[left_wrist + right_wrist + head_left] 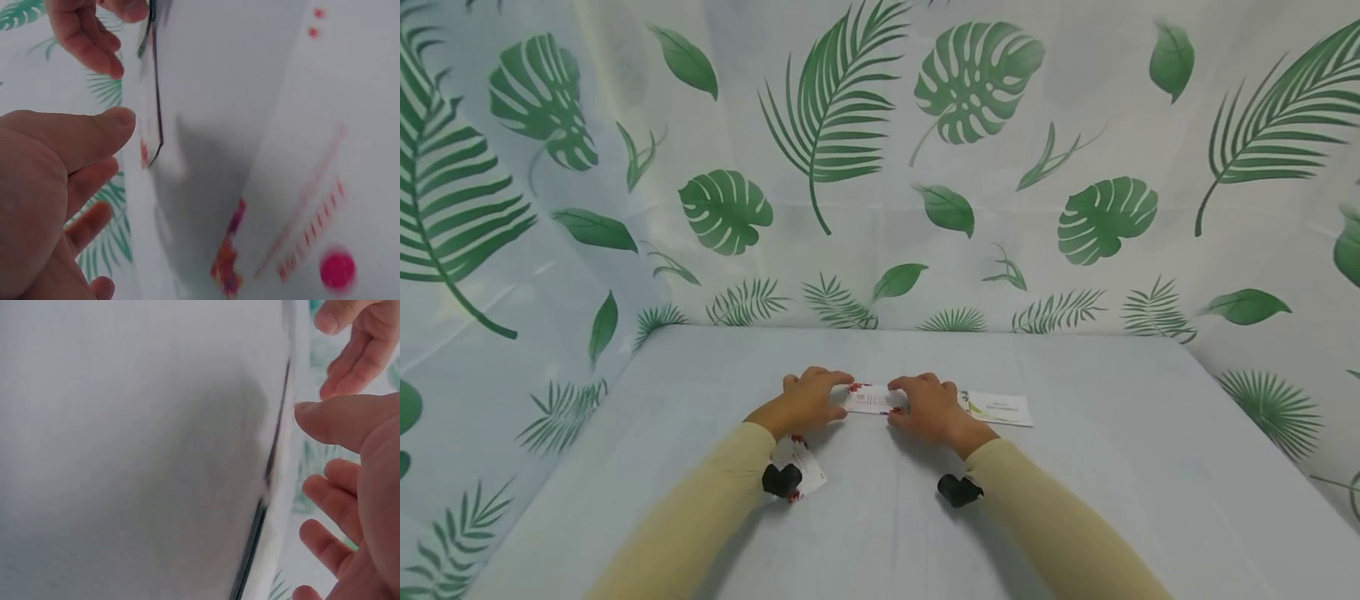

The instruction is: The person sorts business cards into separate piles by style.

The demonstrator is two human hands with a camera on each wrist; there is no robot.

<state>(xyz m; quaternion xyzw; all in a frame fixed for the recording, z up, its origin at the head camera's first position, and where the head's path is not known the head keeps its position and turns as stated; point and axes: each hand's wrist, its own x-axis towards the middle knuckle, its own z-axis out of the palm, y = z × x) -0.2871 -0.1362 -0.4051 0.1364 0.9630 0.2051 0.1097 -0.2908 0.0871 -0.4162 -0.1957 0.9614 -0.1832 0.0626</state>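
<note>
A white business card with red floral corners lies flat on the table, between the two hands. By its left end is my left hand, thumb and fingers spread apart and relaxed; whether they touch the card is unclear. Over the card's right part reaches my right hand, its thumb and index finger apart at the card's near and far edges, gripping nothing visibly. To the right lies a white card with a green-yellow pattern. Another red-floral card rests tilted on the table below the left wrist, partly covered by it.
The pale table stretches around the cards. Behind and beside it hangs a white curtain with green leaves. Dark wrist devices sit under both sleeves, near the tabletop.
</note>
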